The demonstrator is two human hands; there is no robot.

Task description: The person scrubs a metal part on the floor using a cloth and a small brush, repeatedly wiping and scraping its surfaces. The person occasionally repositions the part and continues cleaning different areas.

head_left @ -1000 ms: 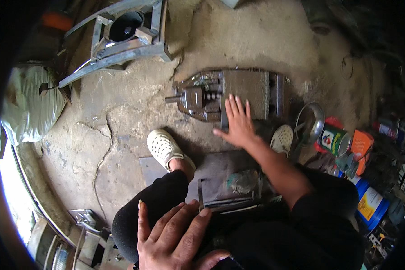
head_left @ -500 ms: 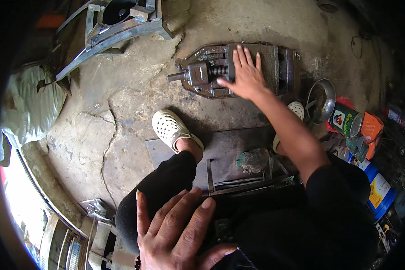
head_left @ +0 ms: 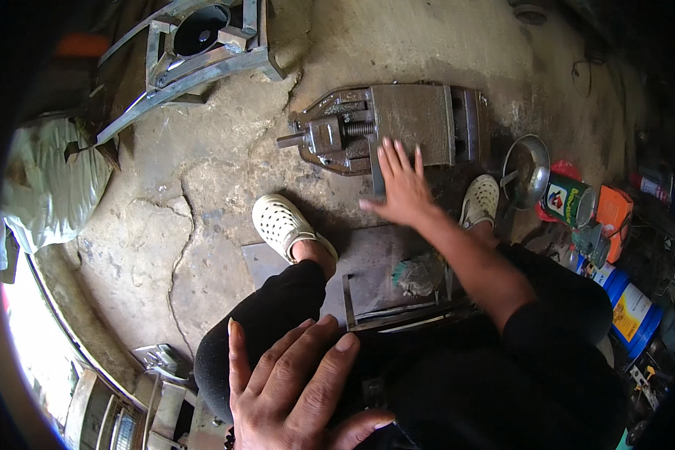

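Note:
On the floor in front of my feet lies a dark, greasy machine vise (head_left: pixel 324 135), with its screw end to the left and a broad flat plate (head_left: pixel 412 112) across its middle. My right hand (head_left: pixel 406 187) reaches out to the plate's near edge. Its fingers are spread, with the tips over the plate and the thumb pointing left; whether they touch cannot be told. Nothing is in that hand. My left hand (head_left: pixel 296 390) is held up close at the lower edge, fingers apart, in front of my dark trousers. It holds nothing.
Right of the vise stand a metal bowl (head_left: pixel 526 171), a green can (head_left: pixel 566 201), an orange object (head_left: pixel 613 214) and a blue bucket (head_left: pixel 630 307). A welded metal frame (head_left: pixel 202 75) stands at far left. A flat sheet (head_left: pixel 367 259) and bagged bundle (head_left: pixel 420 276) lie between my feet.
My right hand has drawn back toward me, from the middle of the plate to its near edge. The view has shifted slightly. My left hand keeps its place and its spread fingers.

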